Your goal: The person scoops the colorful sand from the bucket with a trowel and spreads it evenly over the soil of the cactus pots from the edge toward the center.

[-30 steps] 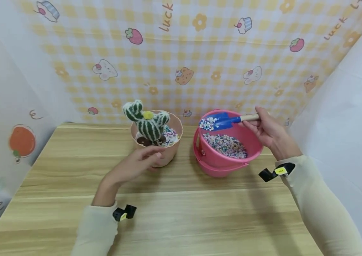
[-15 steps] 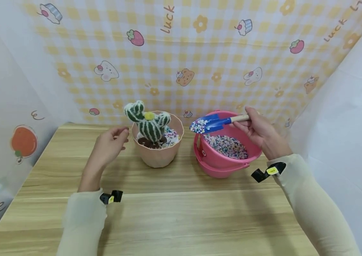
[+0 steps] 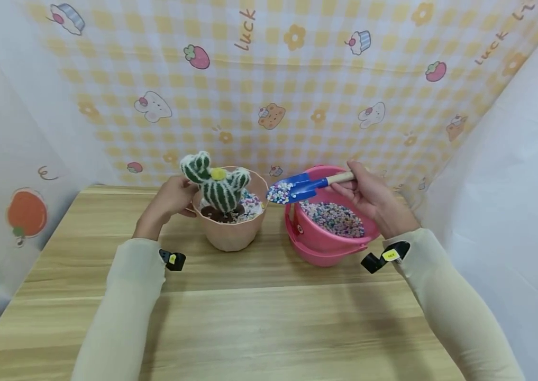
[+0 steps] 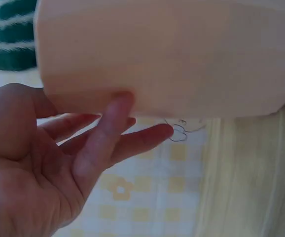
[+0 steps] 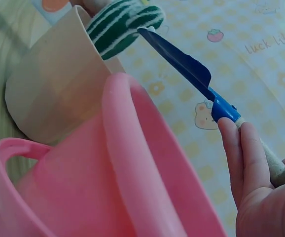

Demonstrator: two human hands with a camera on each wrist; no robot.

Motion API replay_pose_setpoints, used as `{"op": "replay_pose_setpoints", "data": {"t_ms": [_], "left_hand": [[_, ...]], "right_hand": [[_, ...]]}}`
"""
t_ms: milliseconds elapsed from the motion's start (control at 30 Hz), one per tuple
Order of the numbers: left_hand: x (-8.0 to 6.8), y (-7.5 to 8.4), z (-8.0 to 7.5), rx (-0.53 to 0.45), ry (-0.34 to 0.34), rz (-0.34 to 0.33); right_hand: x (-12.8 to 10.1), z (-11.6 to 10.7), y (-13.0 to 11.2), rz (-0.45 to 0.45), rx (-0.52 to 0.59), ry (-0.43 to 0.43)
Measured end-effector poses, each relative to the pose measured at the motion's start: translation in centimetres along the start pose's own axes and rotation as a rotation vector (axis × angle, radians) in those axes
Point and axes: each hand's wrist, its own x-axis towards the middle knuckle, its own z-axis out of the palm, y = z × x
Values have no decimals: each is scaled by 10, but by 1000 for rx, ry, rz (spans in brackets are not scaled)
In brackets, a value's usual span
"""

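Observation:
My left hand (image 3: 173,194) is at the left side of a peach-coloured flower pot (image 3: 230,235). In the left wrist view its thumb passes behind the pot's rim, and the fingers (image 4: 142,143) lie along the outer wall. A green-and-white knitted cactus (image 3: 221,194) with a yellow flower stands in the pot, beside coloured pebbles. My right hand (image 3: 371,196) grips the wooden handle of a small blue garden trowel (image 3: 304,187). Coloured pebbles (image 3: 280,192) fill the front of its blade, whose tip overlaps the pot's right rim in the head view.
A pink bucket (image 3: 323,243) with many coloured pebbles (image 3: 335,218) in it stands right of the pot, under the trowel. Its handle hangs down the front. Behind the wooden table (image 3: 269,328) is a yellow checked cloth (image 3: 230,79); white sheets close both sides.
My left hand has gone from the pot's front round to its left side and taken its rim. The loaded trowel has moved left, from over the bucket to the pot's right rim.

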Motion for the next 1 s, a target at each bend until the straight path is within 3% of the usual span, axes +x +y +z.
{"op": "replay_pose_setpoints", "data": {"t_ms": [267, 700, 1000], "left_hand": [[-2, 0, 2, -79, -5, -6], [-13, 7, 15, -202, 23, -85], [-19, 13, 27, -246, 57, -134]], "right_hand": [[4, 5, 5, 21, 24, -27], [8, 21, 15, 18, -51, 35], [11, 24, 21, 54, -47, -9]]}}
